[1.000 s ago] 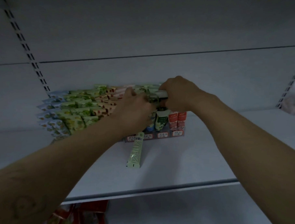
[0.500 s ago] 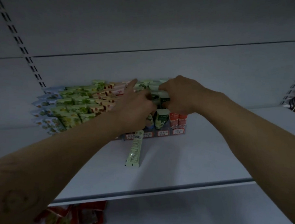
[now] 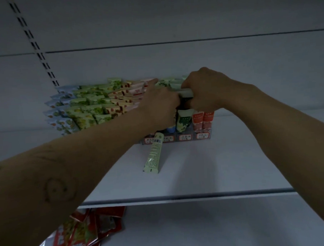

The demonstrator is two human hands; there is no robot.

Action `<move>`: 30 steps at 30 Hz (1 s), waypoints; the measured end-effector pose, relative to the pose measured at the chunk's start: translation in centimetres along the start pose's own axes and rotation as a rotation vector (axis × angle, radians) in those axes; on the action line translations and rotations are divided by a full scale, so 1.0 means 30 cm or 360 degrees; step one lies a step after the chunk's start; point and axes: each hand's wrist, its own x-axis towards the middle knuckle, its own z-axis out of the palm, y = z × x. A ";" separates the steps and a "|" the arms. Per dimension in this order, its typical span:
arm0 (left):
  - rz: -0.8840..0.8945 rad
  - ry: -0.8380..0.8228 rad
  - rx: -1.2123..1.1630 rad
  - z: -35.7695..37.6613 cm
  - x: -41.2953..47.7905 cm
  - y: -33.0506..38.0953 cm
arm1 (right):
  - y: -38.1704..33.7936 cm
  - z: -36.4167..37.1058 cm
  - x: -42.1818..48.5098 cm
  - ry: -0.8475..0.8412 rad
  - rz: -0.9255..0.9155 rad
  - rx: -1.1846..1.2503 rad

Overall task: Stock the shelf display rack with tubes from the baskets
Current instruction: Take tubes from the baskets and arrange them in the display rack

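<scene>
Though hardly moved since a second ago, hands: left hand (image 3: 160,102) and right hand (image 3: 206,91) bunched knuckle to knuckle over the display rack (image 3: 186,137), same spot as before.
Change: left forefinger now stretched flat over the back rows; remaining left fingers curled at one end of the held tube (image 3: 186,93), seemingly pinching it; right fingers wrapped round the other end.
Tube position: crosswise between the fists, above the front slots, not yet seated.
Meaning for task: probably mid-insertion, still hunting for a gap (slow going, by the look).
Spare: loose tube (image 3: 153,154) flat on the shelf (image 3: 224,166), one end against the rack's front, unmoved; likely next in.
Baskets: not in view.
Tubes: soft glossy plastic, flat crimped tails, rounded cap ends; apt to buckle under a hard squeeze.
Rack build: clear stepped plastic, label strip along the front, rows fanned in overlapping tiers of blue, green and red.
Shelf surface: smooth, white, hard-lipped.
Below: crinkled red packets (image 3: 84,236).
</scene>
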 end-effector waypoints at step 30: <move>-0.0097 0.0239 -0.0229 0.062 -0.018 0.022 | -0.029 -0.015 0.026 -0.0144 0.0084 -0.0093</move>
